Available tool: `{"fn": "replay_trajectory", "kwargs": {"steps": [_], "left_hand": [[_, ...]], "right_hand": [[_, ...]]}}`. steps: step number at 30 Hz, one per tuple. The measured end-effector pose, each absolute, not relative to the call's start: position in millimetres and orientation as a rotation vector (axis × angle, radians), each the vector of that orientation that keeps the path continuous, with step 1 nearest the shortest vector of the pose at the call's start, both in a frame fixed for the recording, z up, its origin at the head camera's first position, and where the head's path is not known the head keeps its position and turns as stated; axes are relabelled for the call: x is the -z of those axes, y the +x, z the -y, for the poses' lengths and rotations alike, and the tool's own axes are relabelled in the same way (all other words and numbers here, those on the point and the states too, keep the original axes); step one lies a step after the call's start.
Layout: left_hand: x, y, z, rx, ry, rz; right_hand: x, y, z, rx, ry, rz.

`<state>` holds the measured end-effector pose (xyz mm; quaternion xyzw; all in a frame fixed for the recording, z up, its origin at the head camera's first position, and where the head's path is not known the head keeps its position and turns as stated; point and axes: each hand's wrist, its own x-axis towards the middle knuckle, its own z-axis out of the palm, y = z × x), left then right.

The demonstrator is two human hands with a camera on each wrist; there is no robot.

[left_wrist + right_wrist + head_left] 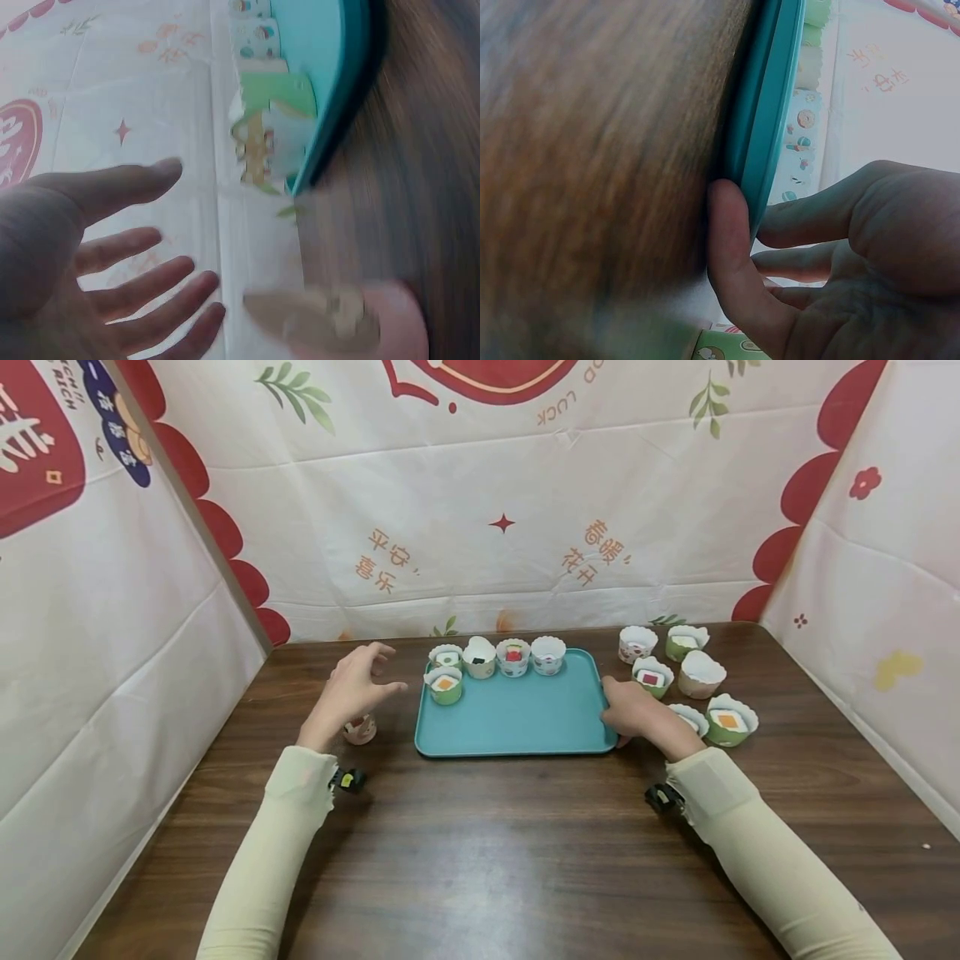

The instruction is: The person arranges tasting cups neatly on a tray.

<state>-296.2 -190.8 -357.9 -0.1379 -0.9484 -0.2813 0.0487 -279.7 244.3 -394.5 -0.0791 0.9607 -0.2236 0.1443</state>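
Note:
My right hand [633, 706] pinches the right rim of a teal tray [517, 718]; in the right wrist view fingers lie on both sides of its edge [769, 135]. Several paper baking cups stand in the tray's back left part, among them a green cup [446, 689] holding a white piece with an orange square, and a patterned cup [513, 665] with something red inside. Left of the tray, my left hand [351, 689] holds nothing, fingers and thumb spread apart. A pinkish paper cup [361, 732] stands beside this hand, partly hidden by it, and appears blurred in the left wrist view.
Right of the tray, several more paper cups stand close to my right forearm, including a green cup [729, 727] with an orange-marked piece and a brown cup [701, 675]. A printed white cloth [465, 493] hangs behind the brown wooden table [465, 860] and along its sides.

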Motion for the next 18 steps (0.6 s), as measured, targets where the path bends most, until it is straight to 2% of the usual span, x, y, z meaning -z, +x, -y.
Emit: {"fn": "replay_trajectory", "kwargs": {"steps": [10,18], "left_hand": [[358.6,-286.6,237.3,0.705,-0.469,3.193],[359.1,-283.7,248.8,0.64,-0.339,3.342]], "right_hand": [[394.8,-280.8,-243.7,0.655,-0.232,-2.76],[395.0,-281.3,-246.0,0.68,-0.239,-2.75]]}}
